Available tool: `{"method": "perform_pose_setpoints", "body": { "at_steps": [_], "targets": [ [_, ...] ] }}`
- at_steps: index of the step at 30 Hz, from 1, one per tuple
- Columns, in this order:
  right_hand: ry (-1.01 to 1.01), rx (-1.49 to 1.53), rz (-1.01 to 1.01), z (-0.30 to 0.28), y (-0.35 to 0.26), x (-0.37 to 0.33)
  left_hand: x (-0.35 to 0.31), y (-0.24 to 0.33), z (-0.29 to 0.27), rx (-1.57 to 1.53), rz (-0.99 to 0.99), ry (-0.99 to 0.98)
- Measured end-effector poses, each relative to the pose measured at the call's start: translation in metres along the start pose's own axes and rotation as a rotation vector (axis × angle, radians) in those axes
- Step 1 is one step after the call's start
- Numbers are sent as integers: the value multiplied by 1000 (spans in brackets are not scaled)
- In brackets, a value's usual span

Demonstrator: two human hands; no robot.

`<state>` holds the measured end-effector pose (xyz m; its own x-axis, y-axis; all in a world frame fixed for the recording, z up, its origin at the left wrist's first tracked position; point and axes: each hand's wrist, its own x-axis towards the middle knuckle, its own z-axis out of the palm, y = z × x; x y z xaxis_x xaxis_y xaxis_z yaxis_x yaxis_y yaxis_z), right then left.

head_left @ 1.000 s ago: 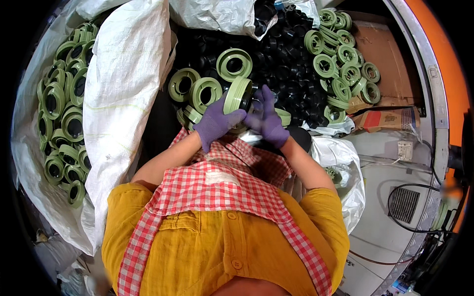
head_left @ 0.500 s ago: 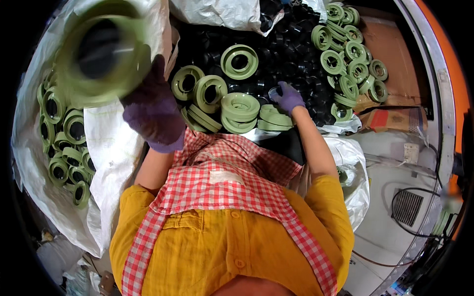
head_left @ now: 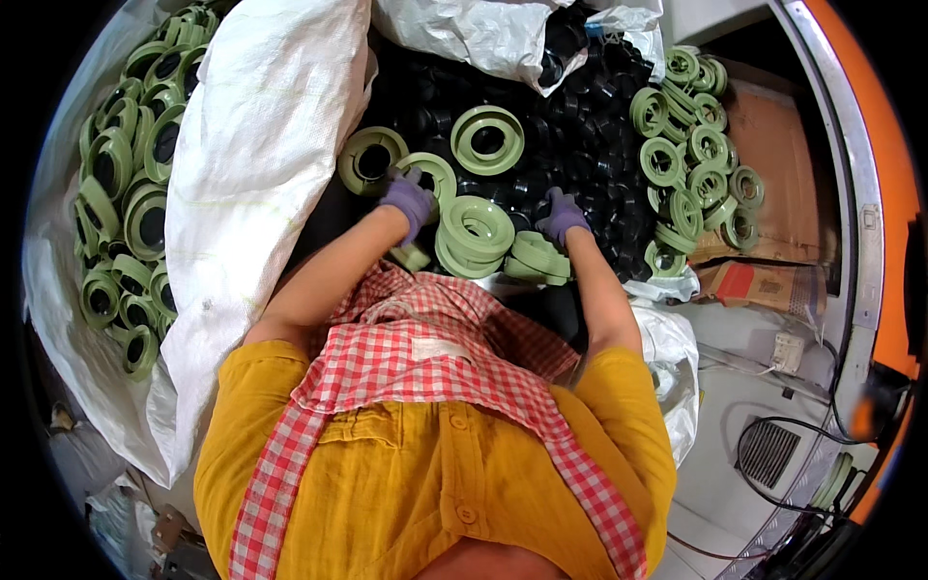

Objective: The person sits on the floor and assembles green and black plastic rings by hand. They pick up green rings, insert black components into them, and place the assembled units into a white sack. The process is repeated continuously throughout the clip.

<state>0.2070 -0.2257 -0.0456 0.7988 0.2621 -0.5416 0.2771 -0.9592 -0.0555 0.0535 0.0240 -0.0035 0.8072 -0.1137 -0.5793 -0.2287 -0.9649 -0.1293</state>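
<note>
Two hands in purple gloves are in view. The left hand point(head_left: 412, 203) lies across a green ring point(head_left: 446, 184) in front of the person, fingers bent at its left side; I cannot tell whether they have closed on it. The ring is round, as long one way as another, and its open face seems to look up, though the glove hides much of it. It sits between a second ring point(head_left: 349, 155), on its left, and a stack of rings point(head_left: 453, 232), whose top one faces up. A third ring point(head_left: 464, 135) faces up farther off.

The right hand point(head_left: 563, 217) has its fingertips among black plastic parts point(head_left: 590, 145); whether they pinch one is hidden. Shadow blurs these parts together, and a white sack point(head_left: 261, 145) cuts off some rings at far left.
</note>
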Motion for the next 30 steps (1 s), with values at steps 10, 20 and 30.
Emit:
{"method": "perform_pose_setpoints", "body": {
  "at_steps": [10,20,30],
  "targets": [
    [398,640,-34,-13,3,-28,41,11,74,-245,-239,558],
    [599,852,-874,25,-104,-120,-84,54,-32,-2084,112,600],
    [352,617,-998,-4,-78,-161,-80,36,-17,-2137,374,204]
  ]
}}
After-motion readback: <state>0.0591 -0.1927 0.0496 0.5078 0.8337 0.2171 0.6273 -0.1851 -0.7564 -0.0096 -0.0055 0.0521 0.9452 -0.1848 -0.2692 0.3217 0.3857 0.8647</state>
